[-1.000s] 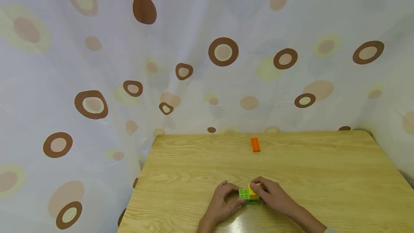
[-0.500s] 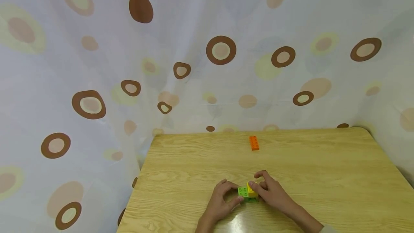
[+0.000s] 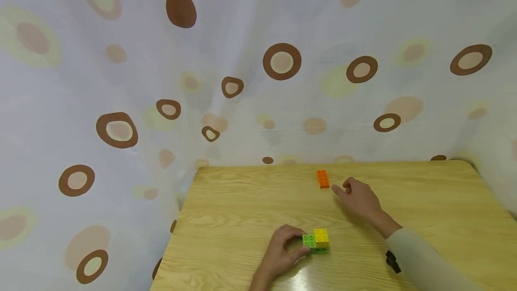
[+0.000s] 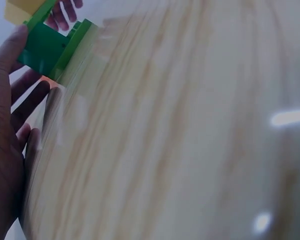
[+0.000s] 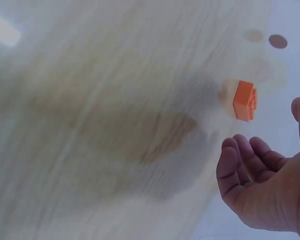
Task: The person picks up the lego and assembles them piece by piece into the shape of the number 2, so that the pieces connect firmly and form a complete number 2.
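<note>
Near the table's front, my left hand (image 3: 278, 253) holds a green toy building block (image 3: 309, 240) between thumb and fingers. A yellow block (image 3: 321, 237) sits on the right part of the green piece. In the left wrist view the green block (image 4: 47, 47) shows an opening in its side, with the thumb against it. My right hand (image 3: 361, 199) reaches toward the back of the table, fingers loosely bent and holding nothing. Just left of its fingertips lies a flat orange block (image 3: 322, 179) with studs up. The right wrist view shows this orange block (image 5: 245, 101) apart from the fingers.
The wooden table (image 3: 242, 201) ends at a spotted white curtain (image 3: 258, 116) behind and at the sides. A small black device (image 3: 392, 262) shows at the right sleeve (image 3: 424, 255).
My right hand has let go of the yellow block and moved away to the back right, near the orange block. The left hand stays at the green block.
</note>
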`<act>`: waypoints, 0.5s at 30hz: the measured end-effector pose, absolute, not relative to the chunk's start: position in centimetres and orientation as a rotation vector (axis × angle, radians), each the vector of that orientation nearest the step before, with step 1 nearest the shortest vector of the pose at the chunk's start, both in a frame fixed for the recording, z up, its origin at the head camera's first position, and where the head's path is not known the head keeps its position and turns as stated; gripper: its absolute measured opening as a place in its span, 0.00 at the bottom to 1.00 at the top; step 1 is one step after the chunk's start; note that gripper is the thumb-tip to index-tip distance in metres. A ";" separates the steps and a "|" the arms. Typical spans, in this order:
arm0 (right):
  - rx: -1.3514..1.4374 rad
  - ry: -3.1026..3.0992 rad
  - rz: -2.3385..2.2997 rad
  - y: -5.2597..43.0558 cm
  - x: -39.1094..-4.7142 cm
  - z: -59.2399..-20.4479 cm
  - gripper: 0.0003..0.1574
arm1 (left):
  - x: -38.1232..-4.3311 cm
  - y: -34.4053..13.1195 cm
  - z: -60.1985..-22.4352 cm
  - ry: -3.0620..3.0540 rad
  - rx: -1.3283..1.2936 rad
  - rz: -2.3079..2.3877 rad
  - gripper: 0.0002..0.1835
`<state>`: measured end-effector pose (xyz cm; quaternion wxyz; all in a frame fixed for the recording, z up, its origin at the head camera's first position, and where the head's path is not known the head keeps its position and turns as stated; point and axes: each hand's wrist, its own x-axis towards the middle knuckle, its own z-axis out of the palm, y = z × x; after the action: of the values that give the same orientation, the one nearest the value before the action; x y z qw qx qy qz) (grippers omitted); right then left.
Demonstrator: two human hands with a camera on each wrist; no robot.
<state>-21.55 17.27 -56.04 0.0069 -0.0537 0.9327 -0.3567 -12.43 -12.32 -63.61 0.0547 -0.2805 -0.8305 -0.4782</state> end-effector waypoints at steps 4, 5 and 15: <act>-0.120 2.919 -1.048 16.7 -24.3 -57.0 0.44 | -12.7 -12.4 -63.5 -2.521 -0.841 -1.520 0.15; -0.107 2.918 -1.027 16.4 -24.7 -57.3 0.46 | -12.7 -12.5 -63.5 -2.520 -0.841 -1.528 0.16; -0.058 2.998 -0.948 13.5 -26.8 -59.4 0.51 | -12.4 -12.6 -63.6 -2.570 -0.819 -1.543 0.18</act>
<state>-26.78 13.50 -59.43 -0.0015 -0.0184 0.9533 -0.3016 -12.36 -12.56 -63.56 0.0172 -0.2636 -0.8269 -0.4965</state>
